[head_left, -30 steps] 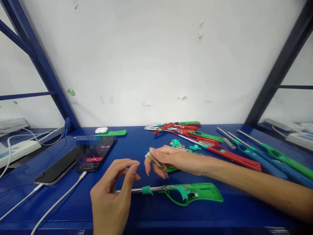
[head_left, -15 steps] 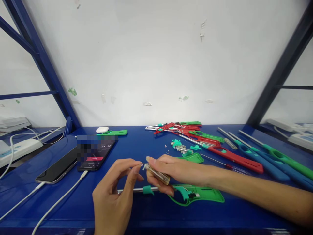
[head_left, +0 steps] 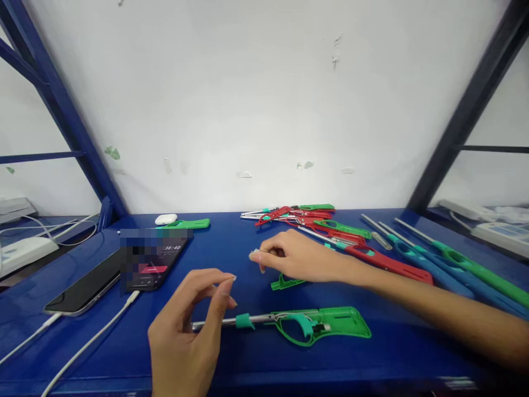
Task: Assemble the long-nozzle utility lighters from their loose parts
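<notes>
My left hand (head_left: 185, 325) is closed in a pinch, with a tiny pale piece (head_left: 234, 278) at its fingertips, too small to name. My right hand (head_left: 291, 255) is lifted over the middle of the table, thumb and finger pinched on a small white part (head_left: 255, 252). Whether the clear fuel tank is behind that hand, I cannot tell. In front lies an opened long-nose lighter: a green half-shell (head_left: 345, 321) with a teal trigger (head_left: 305, 324), and a metal tube (head_left: 260, 318) wearing a teal collar (head_left: 244, 321). My left fingers cover part of the tube.
Two phones (head_left: 88, 281) with white cables lie at left, near a white earbud case (head_left: 166, 219). Red and green lighter shells (head_left: 297, 216) are heaped at the back. Blue lighters (head_left: 433, 264), a green one (head_left: 491, 281) and a red one (head_left: 390, 264) lie at right.
My right hand has moved up and away from my left hand. The clear fuel tank it held is out of sight. My left hand keeps its pinch.
</notes>
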`<state>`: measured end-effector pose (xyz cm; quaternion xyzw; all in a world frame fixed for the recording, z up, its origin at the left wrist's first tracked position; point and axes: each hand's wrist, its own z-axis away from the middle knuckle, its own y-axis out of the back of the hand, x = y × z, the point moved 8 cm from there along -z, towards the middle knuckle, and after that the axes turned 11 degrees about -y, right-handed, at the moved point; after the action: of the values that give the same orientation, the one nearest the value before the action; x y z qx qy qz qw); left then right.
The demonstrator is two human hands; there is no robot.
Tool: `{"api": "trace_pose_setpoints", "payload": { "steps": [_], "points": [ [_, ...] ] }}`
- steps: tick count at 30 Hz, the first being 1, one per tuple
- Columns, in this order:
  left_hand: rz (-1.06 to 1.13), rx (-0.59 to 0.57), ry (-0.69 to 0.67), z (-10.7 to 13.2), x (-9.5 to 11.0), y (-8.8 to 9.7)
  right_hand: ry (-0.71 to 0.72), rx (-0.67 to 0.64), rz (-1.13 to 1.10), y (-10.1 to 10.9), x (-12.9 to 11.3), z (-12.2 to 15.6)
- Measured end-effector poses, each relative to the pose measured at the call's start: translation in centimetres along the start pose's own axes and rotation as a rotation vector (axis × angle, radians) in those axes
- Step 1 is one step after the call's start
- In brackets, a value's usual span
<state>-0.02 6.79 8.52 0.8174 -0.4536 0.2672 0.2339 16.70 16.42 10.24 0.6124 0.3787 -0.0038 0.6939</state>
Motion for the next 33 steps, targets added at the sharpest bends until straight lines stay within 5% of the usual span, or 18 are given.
{"api": "trace_pose_setpoints", "payload": {
  "steps": [9,23,33],
  "points": [
    [0.004,-0.066,-0.004,-0.1,-0.4,-0.4,-0.059,0.202,0.313,3.0,4.5,-2.5],
    [0.001,-0.099,-0.033,0.0,-0.4,-0.6,-0.36,-0.051,0.607,5.5,10.1,-3.1],
    [0.024,-0.132,-0.065,0.0,-0.5,-0.7,-0.398,-0.268,0.638,3.9,9.5,-2.1]
  ]
}}
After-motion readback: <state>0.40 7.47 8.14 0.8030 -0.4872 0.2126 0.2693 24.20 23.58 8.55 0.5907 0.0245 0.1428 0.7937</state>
